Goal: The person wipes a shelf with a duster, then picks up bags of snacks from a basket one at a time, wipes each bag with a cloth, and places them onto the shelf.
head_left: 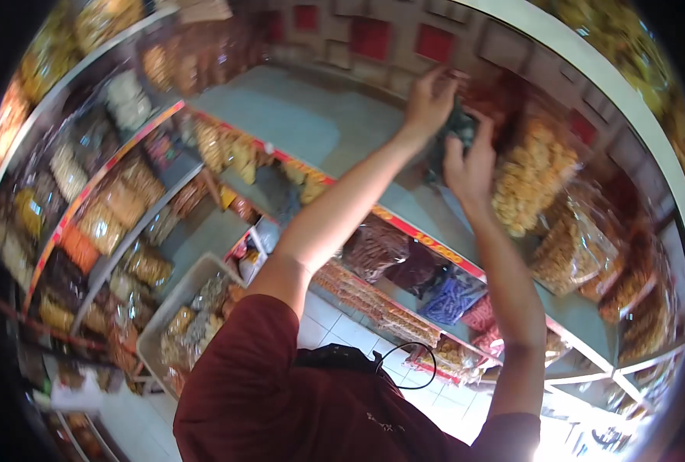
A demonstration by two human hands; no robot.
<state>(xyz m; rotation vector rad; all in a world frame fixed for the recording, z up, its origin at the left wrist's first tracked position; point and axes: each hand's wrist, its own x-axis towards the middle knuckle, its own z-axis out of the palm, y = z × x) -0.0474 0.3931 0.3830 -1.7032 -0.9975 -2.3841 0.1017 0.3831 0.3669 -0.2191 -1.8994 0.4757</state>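
Observation:
Both arms reach up to the top shelf board (281, 108). My left hand (429, 102) is closed, its fingertips pinched together at the upper end of a dark green bundle (460, 123). Lower down, my right hand (472, 163) curls its thumb and fingers around the same bundle. It looks like cloth or a filled dark bag, but blur hides its exact kind. Just right of my right hand stands a clear bag of yellow-orange snacks (535, 177). A further clear bag of light brown snacks (577, 246) leans beside that one.
Lower shelves hold packed goods, among them a purple pack (452, 299) and brown packs (375, 248). Red-and-yellow label strips (427, 242) run along the shelf edges. At lower left stands a pale bin (154, 331) with bagged goods. A wall with red squares (371, 38) rises behind.

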